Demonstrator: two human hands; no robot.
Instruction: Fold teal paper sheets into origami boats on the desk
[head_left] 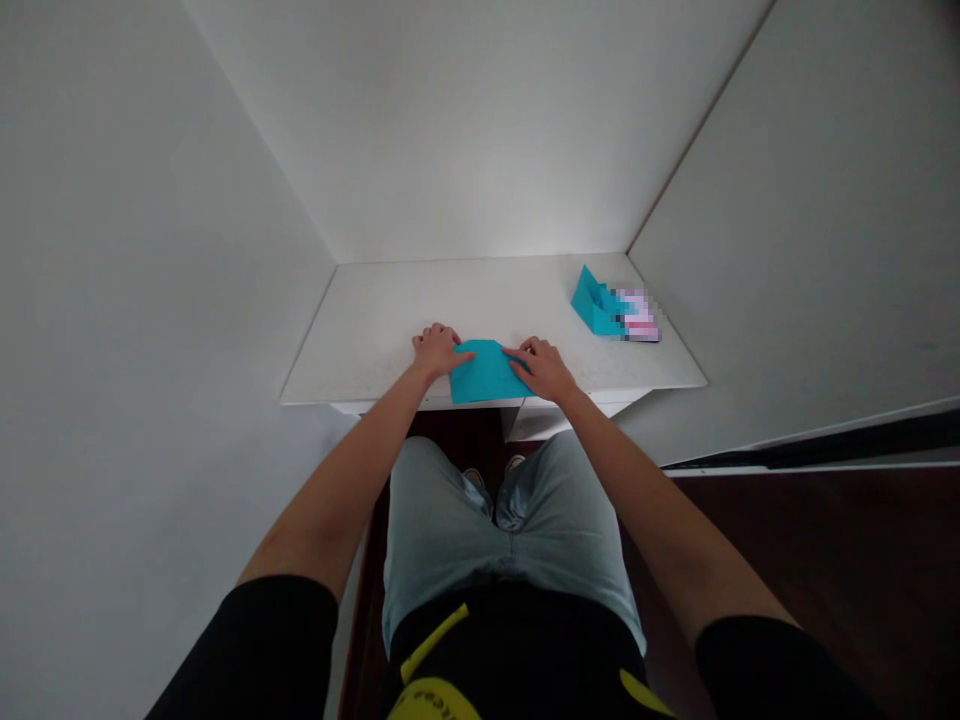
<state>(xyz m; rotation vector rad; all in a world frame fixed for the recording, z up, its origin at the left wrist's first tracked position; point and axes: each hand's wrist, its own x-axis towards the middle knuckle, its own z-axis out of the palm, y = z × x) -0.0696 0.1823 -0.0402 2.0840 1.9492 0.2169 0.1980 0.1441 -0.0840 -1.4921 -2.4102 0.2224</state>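
Observation:
A turquoise sheet of folded paper (487, 375) lies near the front edge of the white desk, its two top corners slanting. At its left side is my left hand (437, 350), the thumb resting across the paper and the other fingers curled at the desk beyond it. My right hand (546, 368) holds the opposite side, with thumb and forefinger on the sheet and the remaining fingers bent. Whether any fingertip is beneath the paper cannot be seen.
Toward the back right of the desk (375, 310) stands a folded turquoise paper piece (592, 305), with a pixelated pinkish item (640, 315) beside it. White walls enclose the desk at the left, back and right. My legs (442, 530) are below its front edge.

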